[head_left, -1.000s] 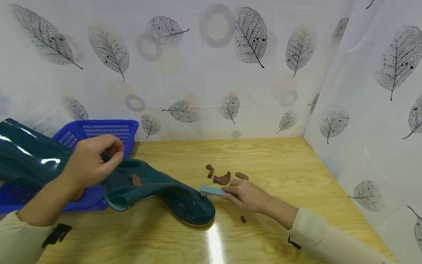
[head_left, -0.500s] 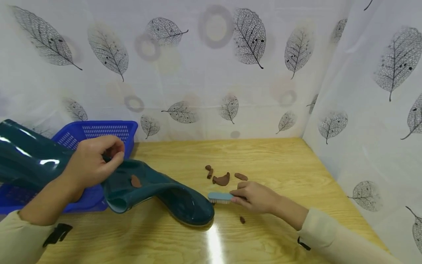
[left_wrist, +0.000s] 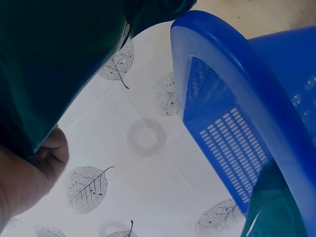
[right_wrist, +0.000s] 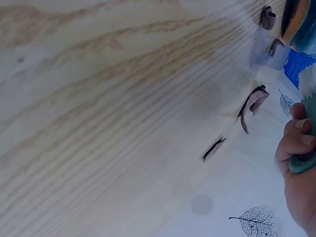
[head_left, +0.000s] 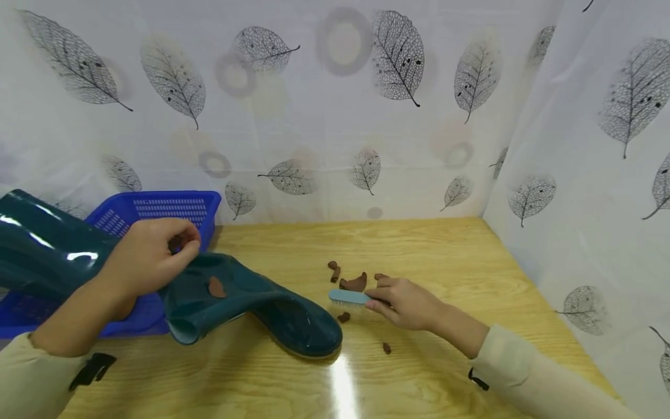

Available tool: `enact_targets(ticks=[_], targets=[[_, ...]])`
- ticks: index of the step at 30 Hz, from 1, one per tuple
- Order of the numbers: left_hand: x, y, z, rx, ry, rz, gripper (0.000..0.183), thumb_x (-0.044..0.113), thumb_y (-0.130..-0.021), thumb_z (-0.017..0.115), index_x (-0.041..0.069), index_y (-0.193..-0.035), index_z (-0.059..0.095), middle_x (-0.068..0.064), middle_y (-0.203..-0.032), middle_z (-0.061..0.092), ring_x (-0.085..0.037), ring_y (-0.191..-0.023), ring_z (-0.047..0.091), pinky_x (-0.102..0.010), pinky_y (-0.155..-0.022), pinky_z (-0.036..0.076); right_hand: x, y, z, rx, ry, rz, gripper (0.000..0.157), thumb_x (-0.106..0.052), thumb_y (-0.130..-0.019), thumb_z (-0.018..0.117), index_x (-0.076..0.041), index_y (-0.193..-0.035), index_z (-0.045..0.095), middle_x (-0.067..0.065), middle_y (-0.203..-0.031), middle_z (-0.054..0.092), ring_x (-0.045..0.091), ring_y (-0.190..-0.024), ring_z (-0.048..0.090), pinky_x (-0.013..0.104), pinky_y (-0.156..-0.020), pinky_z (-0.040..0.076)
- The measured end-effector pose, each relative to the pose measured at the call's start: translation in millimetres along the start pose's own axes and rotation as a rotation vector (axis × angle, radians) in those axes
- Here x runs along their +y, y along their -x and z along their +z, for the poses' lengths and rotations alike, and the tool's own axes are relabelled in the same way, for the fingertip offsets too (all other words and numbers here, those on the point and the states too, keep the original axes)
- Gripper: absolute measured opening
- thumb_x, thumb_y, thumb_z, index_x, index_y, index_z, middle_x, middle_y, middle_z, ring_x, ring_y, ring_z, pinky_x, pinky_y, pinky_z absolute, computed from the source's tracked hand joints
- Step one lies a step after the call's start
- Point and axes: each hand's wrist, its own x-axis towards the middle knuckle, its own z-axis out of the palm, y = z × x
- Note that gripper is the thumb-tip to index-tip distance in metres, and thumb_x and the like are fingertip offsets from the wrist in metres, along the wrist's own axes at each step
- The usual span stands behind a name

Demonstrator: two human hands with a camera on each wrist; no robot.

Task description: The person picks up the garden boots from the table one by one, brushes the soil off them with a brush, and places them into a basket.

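A dark green rubber boot [head_left: 306, 326] lies on the wooden table, toe to the right, its shaft folded and twisted. My left hand [head_left: 149, 256] grips the boot's shaft at the left; in the left wrist view its curled fingers [left_wrist: 58, 148] pinch the green rubber. On the shaft sits a brown patch [head_left: 216, 287]. My right hand [head_left: 410, 302] holds a small light-blue brush [head_left: 348, 297] by its handle, bristles down, right of the toe and apart from it. A small brown lump [head_left: 344, 317] lies between toe and brush.
Behind the left arm stands a blue plastic basket [head_left: 209, 215]; a second green boot [head_left: 47, 250] leans across it. Several brown pieces, including a curved one [head_left: 354, 283], lie beyond the brush, and a small bit [head_left: 387, 348] nearer me. A leaf-patterned curtain [head_left: 324, 116] borders the table.
The brush in my right hand has left the boot's toe, moving right and then slightly away from me. The brown lump beside the toe now shows uncovered. My left hand has barely moved.
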Motion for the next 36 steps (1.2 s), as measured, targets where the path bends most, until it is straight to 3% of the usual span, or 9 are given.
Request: enact_targets(ticks=[3, 7, 10, 19, 27, 32, 36], targets=[[0.8, 0.3, -0.7, -0.078, -0.016, -0.072, 0.007, 0.018, -0.081, 0.064, 0.014, -0.077, 0.066, 0.007, -0.064, 0.057, -0.005, -0.056, 0.044, -0.022, -0.051, 0.038, 0, -2, 0.9, 0.009, -0.004, -0.003, 0.028, -0.03, -0.095, 0.054, -0.01, -0.109, 0.068, -0.009, -0.075, 0.053, -0.003, -0.057, 0.037, 0.015, -0.056, 0.039], [1.8, 1.1, -2.2, -0.18, -0.035, -0.163, 0.015, 0.026, -0.086, 0.062, 0.014, -0.079, 0.065, 0.006, -0.062, 0.054, -0.007, -0.053, 0.043, -0.023, -0.05, 0.036, -1, -4, 1.4, 0.029, -0.003, -0.013, 0.027, -0.029, -0.094, 0.055, -0.01, -0.108, 0.068, -0.009, -0.075, 0.052, -0.002, -0.056, 0.035, 0.013, -0.054, 0.035], [2.4, 1.1, -3.2, -0.217, -0.038, -0.198, 0.02, 0.029, -0.088, 0.06, 0.012, -0.08, 0.065, 0.005, -0.059, 0.053, -0.009, -0.051, 0.043, -0.024, -0.048, 0.036, -5, -9, 1.0, 0.055, -0.004, -0.015, 0.028, -0.028, -0.093, 0.056, -0.009, -0.112, 0.067, -0.008, -0.077, 0.055, -0.002, -0.057, 0.037, 0.013, -0.054, 0.036], [10.6, -5.6, -1.0, -0.157, 0.0, -0.204, 0.019, 0.027, -0.088, 0.061, 0.011, -0.084, 0.069, 0.005, -0.054, 0.049, -0.008, -0.046, 0.039, -0.023, -0.043, 0.031, -32, -46, -2.9, 0.172, -0.002, -0.079, 0.032, -0.027, -0.09, 0.061, -0.007, -0.115, 0.065, -0.001, -0.087, 0.061, 0.001, -0.062, 0.046, 0.013, -0.054, 0.039], [16.4, -11.4, -8.7, -0.235, 0.036, -0.331, 0.048, 0.054, -0.075, 0.07, 0.01, -0.094, 0.071, 0.001, -0.059, 0.05, -0.014, -0.05, 0.04, -0.026, -0.05, 0.03, -63, -86, -1.6, 0.187, -0.025, -0.11, 0.033, -0.027, -0.093, 0.056, -0.008, -0.119, 0.062, 0.001, -0.093, 0.063, 0.005, -0.072, 0.057, 0.018, -0.066, 0.048], [18.4, -13.5, -9.1, -0.221, 0.051, -0.36, 0.039, 0.046, -0.079, 0.07, 0.01, -0.094, 0.07, 0.0, -0.061, 0.051, -0.015, -0.052, 0.042, -0.028, -0.051, 0.031, -87, -110, -1.3, 0.162, -0.024, -0.107, 0.036, -0.028, -0.095, 0.053, -0.008, -0.124, 0.059, 0.001, -0.098, 0.062, 0.005, -0.077, 0.058, 0.017, -0.068, 0.048], [22.2, -16.1, -6.0, -0.126, 0.046, -0.317, 0.016, 0.025, -0.08, 0.071, 0.01, -0.087, 0.07, 0.001, -0.057, 0.05, -0.013, -0.048, 0.041, -0.026, -0.048, 0.03, -99, -127, 1.2, 0.203, -0.027, -0.109, 0.037, -0.029, -0.096, 0.052, -0.006, -0.124, 0.059, 0.001, -0.096, 0.062, 0.005, -0.076, 0.058, 0.017, -0.068, 0.048]])
